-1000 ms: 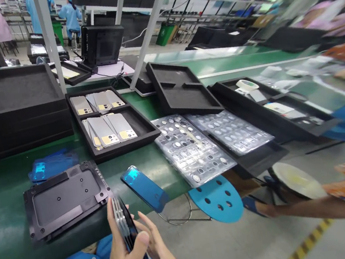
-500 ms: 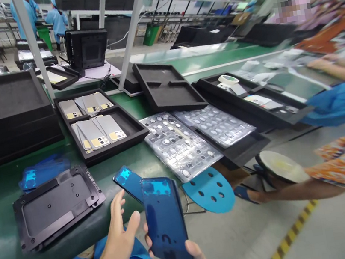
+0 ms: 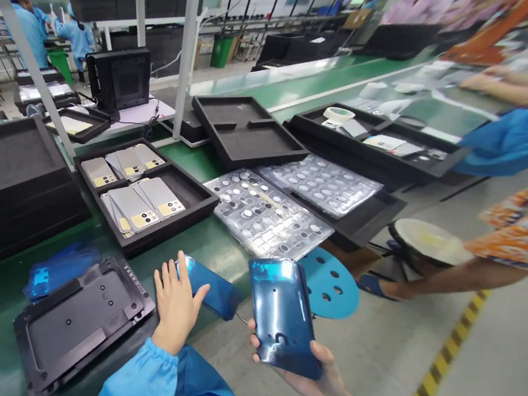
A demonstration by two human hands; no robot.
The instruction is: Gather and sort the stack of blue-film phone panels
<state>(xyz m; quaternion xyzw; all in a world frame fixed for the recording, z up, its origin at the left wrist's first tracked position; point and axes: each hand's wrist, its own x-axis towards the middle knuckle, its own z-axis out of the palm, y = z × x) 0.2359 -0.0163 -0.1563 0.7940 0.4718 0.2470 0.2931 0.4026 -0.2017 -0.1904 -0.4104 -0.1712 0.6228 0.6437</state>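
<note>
Head view. Green bench [image 3: 231, 246] runs across a factory hall, with racks and blue-coated workers far behind.

Left hand [image 3: 176, 300]: palm down at the bench's front edge, fingers straight and spread wide, gripping nothing. The forearm, in a blue sleeve, comes up from lower left. Thumb and forefinger overlap the near end of a flat blue panel [image 3: 213, 291] lying on the bench; I cannot tell if it presses down. Black fixture plate [image 3: 81, 318] sits just beside the hand, to its left.

Right hand [image 3: 324, 381]: off the bench, over the floor, palm up and wrist bent back. It is closed around the lower end of a held blue panel [image 3: 284, 317], thumb on the left edge and fingers behind. The panel is upright, glossy face to the camera.

Behind: black tray [image 3: 198, 201] of silver back covers [image 3: 145, 202], then clear blister sheets [image 3: 266, 214] of small parts. Blue stool [image 3: 331, 284] stands right of the held panel. Another person's bare leg [image 3: 435, 281] reaches in from the right.
</note>
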